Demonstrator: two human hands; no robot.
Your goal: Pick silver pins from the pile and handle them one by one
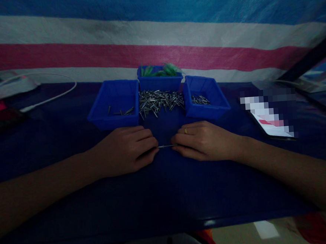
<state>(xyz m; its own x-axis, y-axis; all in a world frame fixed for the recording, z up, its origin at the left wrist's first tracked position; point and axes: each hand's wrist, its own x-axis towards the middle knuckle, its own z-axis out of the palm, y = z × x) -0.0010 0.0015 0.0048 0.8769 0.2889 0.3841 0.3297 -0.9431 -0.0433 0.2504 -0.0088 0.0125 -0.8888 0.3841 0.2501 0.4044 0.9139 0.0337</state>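
Between my two hands, just above the table, runs a thin metal piece with a small collar near its middle, which looks like a blind rivet (166,146). My left hand (133,148) pinches its left end between thumb and fingers. The right end sits in the pinch of my right hand (199,140), which wears a ring. Beyond the hands lies a loose pile of similar silver rivets (161,100). Fingertips cover both ends of the held piece.
A blue bin (96,106) at left and a blue bin (218,94) at right hold some metal pieces. Behind the pile, another blue bin (160,83) contains green items. A phone (275,127) lies right. A white cable (66,92) crosses the left of the dark blue table (168,199).
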